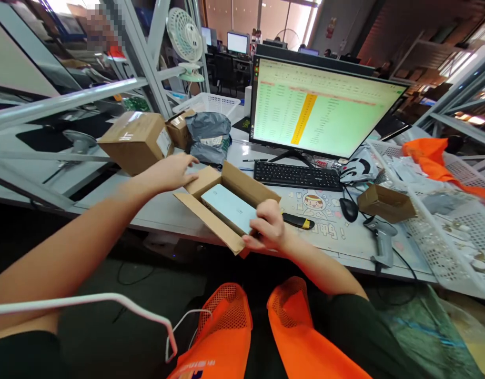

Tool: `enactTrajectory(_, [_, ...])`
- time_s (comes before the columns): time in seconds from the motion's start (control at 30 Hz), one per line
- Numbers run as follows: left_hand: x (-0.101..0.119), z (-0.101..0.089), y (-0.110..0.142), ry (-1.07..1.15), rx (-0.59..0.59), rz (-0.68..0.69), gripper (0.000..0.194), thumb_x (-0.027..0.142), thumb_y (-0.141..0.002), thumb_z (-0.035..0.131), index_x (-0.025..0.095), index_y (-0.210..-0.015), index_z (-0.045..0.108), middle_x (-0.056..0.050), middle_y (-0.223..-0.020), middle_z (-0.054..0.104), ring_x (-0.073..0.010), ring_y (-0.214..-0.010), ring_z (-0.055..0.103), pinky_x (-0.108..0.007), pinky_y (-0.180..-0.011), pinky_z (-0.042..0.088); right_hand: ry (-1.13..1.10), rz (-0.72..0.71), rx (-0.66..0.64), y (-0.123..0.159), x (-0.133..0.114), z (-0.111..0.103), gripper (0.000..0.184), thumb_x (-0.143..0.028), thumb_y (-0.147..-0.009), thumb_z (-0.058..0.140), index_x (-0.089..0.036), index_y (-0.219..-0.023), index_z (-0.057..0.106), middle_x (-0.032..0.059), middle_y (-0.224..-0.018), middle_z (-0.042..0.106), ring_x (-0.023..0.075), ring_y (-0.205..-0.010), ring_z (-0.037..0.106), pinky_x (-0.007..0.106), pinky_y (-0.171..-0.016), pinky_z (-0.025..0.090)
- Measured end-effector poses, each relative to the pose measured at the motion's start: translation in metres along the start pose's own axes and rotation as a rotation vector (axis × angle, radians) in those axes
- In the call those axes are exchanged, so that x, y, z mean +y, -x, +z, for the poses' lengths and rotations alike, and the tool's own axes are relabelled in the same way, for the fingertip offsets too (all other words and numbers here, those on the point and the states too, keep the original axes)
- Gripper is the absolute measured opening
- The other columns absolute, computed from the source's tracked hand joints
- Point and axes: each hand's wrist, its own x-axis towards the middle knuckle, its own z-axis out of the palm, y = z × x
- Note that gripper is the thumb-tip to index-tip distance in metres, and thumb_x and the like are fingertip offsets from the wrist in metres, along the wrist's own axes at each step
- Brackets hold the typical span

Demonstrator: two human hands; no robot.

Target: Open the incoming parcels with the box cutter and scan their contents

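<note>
An opened brown cardboard box [215, 223] lies at the desk's front edge with its flaps spread. Inside it sits a pale blue-white box [229, 207], its flat top facing up. My left hand [172, 171] is at the far-left end flap, thumb and fingers apart, fingertips touching the cardboard. At the near-right end, my right hand [269, 225] has its fingers curled over the carton's edge, close to the pale box's end; its fingertips are partly hidden. A black and yellow utility knife [297, 220] lies just right of that hand.
A taped carton [137, 141] and a grey plastic parcel [209, 138] stand behind my left hand. The monitor [325, 108], keyboard [297, 176], mouse [349, 209], small open carton [385, 203], barcode scanner [382, 242] and white baskets [440, 247] occupy the right side.
</note>
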Motion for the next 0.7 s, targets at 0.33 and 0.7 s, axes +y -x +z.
enactTrajectory(0.33, [0.097, -0.028, 0.016, -0.121, -0.382, 0.497, 0.07, 0.033, -0.061, 0.077, 0.028, -0.13, 0.078, -0.011, -0.132, 0.075, -0.0393, -0.119, 0.068, -0.047, -0.107, 0.05, -0.108, 0.757, -0.009, 0.149, -0.039, 0.037, 0.06, -0.069, -0.05, 0.095, -0.031, -0.09, 0.072, 0.0123, -0.139, 0.052, 0.0502, -0.148, 0.04, 0.078, -0.124, 0.025])
enactTrajectory(0.7, [0.048, 0.024, 0.004, -0.018, -0.283, 0.453, 0.086, 0.037, -0.063, 0.08, 0.03, -0.148, 0.067, -0.012, -0.134, 0.075, -0.0391, -0.116, 0.075, -0.05, -0.1, 0.059, -0.338, 0.84, -0.103, 0.089, -0.025, 0.054, 0.156, -0.063, -0.051, 0.102, -0.02, -0.172, 0.014, 0.0284, -0.173, 0.025, 0.0444, -0.164, 0.021, 0.068, -0.133, 0.016])
